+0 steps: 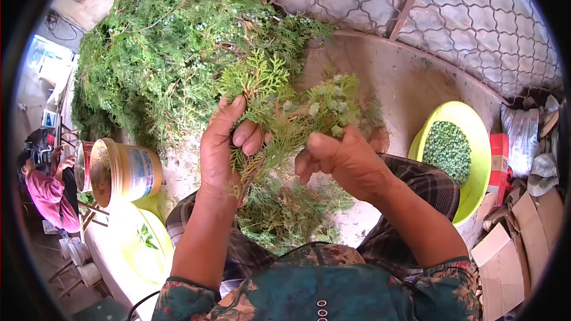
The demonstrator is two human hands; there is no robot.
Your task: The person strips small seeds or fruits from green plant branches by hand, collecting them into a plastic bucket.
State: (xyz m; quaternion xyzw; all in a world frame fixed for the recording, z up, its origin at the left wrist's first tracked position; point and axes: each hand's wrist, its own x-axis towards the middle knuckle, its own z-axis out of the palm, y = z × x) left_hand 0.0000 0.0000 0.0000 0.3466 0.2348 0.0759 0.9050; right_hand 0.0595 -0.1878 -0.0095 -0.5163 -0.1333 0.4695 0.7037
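My left hand [223, 142] is closed around the stem of a green arborvitae sprig [276, 142], whose flat scaly leaves fan out above and below the fingers. Pale green seed cones [336, 106] cluster at the sprig's right end. Right beside those cones is my right hand [348, 163], its fingers curled in; whatever they may pinch is hidden. Beneath both hands, between the knees, lies a heap of loose sprigs [291, 211] on the floor.
A large pile of cut branches [160, 53] rises at the front left. To the right, a yellow-green basin [480, 160] holds many small green cones [446, 151]. At left are a bucket [116, 172], a yellow tub [128, 226] and a person [53, 196]. Cardboard [502, 267] lies at right.
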